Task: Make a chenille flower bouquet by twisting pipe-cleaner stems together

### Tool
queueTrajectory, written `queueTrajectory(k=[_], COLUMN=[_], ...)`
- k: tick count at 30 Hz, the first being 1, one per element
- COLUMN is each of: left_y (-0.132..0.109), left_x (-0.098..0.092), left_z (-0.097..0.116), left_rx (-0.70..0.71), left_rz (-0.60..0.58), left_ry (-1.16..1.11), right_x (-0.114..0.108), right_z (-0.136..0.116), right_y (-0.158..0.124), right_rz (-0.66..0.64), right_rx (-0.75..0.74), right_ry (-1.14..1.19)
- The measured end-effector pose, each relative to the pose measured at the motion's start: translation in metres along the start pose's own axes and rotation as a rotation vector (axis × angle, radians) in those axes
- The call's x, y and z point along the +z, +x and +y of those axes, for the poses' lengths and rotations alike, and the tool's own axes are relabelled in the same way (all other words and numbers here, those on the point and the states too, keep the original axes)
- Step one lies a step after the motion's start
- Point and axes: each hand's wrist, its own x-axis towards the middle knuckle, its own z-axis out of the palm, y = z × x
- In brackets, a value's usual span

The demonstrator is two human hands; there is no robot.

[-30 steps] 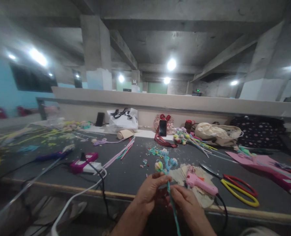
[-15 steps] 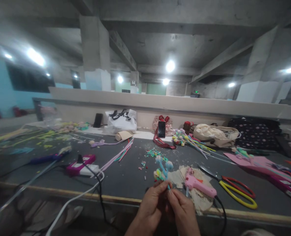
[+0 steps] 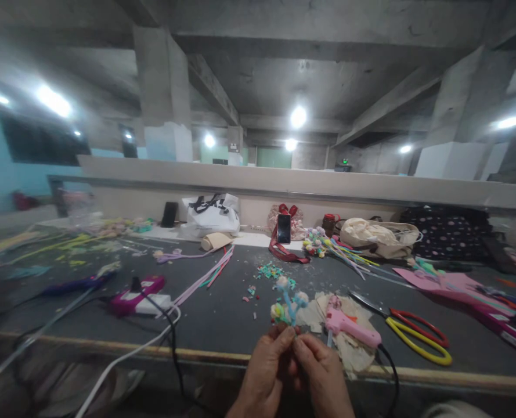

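Both hands meet at the front edge of the dark table. My left hand [image 3: 266, 363] is closed, its thumb and fingers pinching the base of a small blue fuzzy-stemmed flower piece [image 3: 289, 302] with pale and yellow-green blobs. My right hand [image 3: 321, 368] is closed too, its fingertips pressed against the same base beside the left thumb. A pink glue gun [image 3: 353, 328] lies on crumpled beige paper [image 3: 357, 355] just right of the hands. Red and yellow handled scissors [image 3: 418, 337] lie further right.
Small green and pink scraps [image 3: 270, 271] lie beyond the hands. A magenta power strip [image 3: 138, 296] with cables is on the left, near purple stems [image 3: 205, 277]. Behind stand a phone [image 3: 284, 229] and a white bag [image 3: 212, 216]. Pink paper [image 3: 440, 284] lies right.
The whole view has shifted slightly, so things sit a little further left. Both hands still grip the flower piece, the fingertips closer together, and the blue stem tip between them no longer shows.
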Motion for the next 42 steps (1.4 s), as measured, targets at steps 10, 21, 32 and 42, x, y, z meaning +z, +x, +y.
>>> queueTrajectory(k=[10,21,32,42], left_y=[-0.002,-0.012,-0.012,-0.013], left_x=[0.009,-0.006,-0.025,-0.023], left_z=[-0.01,0.027,0.05,0.026], left_rx=[0.029,-0.033,0.002,0.013], left_rz=[0.168,-0.012,-0.009,-0.043], left_ry=[-0.098,-0.207,0.421,0.529], right_x=[0.001,-0.005,-0.015,-0.019], right_z=[0.014,0.022,0.034,0.023], right_y=[0.0,-0.005,-0.012,-0.012], right_rz=[0.144,0.049,-0.185,-0.084], right_rx=[-0.082,-0.151,0.096,0.085], right_ry=[-0.125,-0.218,-0.015,0.068])
